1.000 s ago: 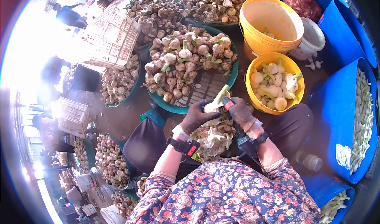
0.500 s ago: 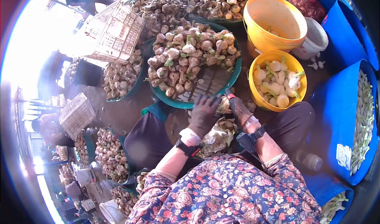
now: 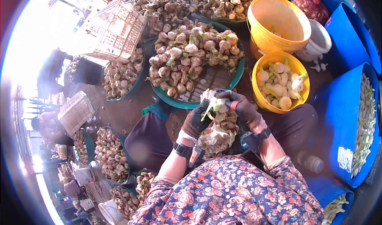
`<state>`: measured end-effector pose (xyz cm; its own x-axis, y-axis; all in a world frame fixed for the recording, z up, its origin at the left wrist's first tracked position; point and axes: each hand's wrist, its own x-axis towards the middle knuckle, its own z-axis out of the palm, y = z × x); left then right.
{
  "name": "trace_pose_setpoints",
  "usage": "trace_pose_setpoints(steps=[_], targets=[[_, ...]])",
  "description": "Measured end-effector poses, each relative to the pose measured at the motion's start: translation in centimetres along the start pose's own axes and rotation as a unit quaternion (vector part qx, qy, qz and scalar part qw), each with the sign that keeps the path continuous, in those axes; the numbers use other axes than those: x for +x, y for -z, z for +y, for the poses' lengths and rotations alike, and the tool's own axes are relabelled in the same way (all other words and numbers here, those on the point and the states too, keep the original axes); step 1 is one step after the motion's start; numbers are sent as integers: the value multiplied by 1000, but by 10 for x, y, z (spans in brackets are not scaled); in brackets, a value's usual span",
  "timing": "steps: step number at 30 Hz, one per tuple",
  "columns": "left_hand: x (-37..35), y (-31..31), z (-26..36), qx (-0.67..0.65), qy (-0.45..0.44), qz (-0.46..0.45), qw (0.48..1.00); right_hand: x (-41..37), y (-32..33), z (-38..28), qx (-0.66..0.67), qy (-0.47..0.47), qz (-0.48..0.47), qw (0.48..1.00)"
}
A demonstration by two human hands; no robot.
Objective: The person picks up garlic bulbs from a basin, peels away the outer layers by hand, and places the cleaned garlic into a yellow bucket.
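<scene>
In dark work gloves, both hands meet in front of my lap around a garlic bulb [image 3: 220, 105] with loose, torn pale husk. My left hand [image 3: 195, 119] is closed on its left side, where strips of husk hang over the fingers. From the right, my right hand [image 3: 243, 107] grips the same bulb, and a small red band shows by its thumb. Below the hands lies a heap of papery garlic husks [image 3: 218, 139]. Just beyond them stands a green-rimmed tub [image 3: 175, 101] piled with unpeeled, soil-stained garlic bulbs [image 3: 185, 62].
To the right, a yellow bucket [image 3: 254, 81] holds clean white bulbs; a larger yellow bucket [image 3: 258, 14] stands behind it. Blue bins [image 3: 334, 117] line the right side. White crates [image 3: 119, 30] and more garlic tubs [image 3: 129, 173] stand left. A bottle [image 3: 314, 163] lies by my right knee.
My left hand was open and spread near the tub's rim; it has drawn back and closed on a garlic bulb. My right hand has turned inward onto the same bulb, which is now raised.
</scene>
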<state>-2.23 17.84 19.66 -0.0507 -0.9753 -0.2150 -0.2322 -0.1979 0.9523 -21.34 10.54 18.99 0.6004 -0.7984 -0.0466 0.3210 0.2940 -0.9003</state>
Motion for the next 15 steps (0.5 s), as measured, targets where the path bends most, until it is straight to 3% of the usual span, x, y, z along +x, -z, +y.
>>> trace_pose_setpoints(steps=[1,2,3,4,5,6,7,8,9,11,13,15], targets=[[0,-1,0,-35,34,10,999,0,-2,1,-183,84,2,979],[4,0,-15,-64,41,2,997,-2,-5,2,-358,166,4,919],[6,2,-13,48,-53,10,997,-3,-10,0,-519,242,9,819],[7,5,-9,159,-144,17,977,-4,-13,5,-565,263,47,781],[7,7,-7,266,-232,24,935,-4,-13,17,-461,213,79,858],[6,1,-3,92,-96,31,991,0,-17,23,-347,159,110,918],[6,-5,3,-102,27,85,991,1,-18,27,-226,101,139,959],[2,-7,11,-126,25,100,987,-1,-10,25,79,-59,160,982],[-2,-9,25,-152,24,114,981,6,8,46,73,-25,257,963],[-18,3,34,-129,28,13,991,13,27,41,198,-117,314,921],[-37,20,45,-231,71,-59,969,15,42,51,262,-108,305,909],[-52,41,56,-275,39,-50,959,17,42,49,351,-107,292,883]])
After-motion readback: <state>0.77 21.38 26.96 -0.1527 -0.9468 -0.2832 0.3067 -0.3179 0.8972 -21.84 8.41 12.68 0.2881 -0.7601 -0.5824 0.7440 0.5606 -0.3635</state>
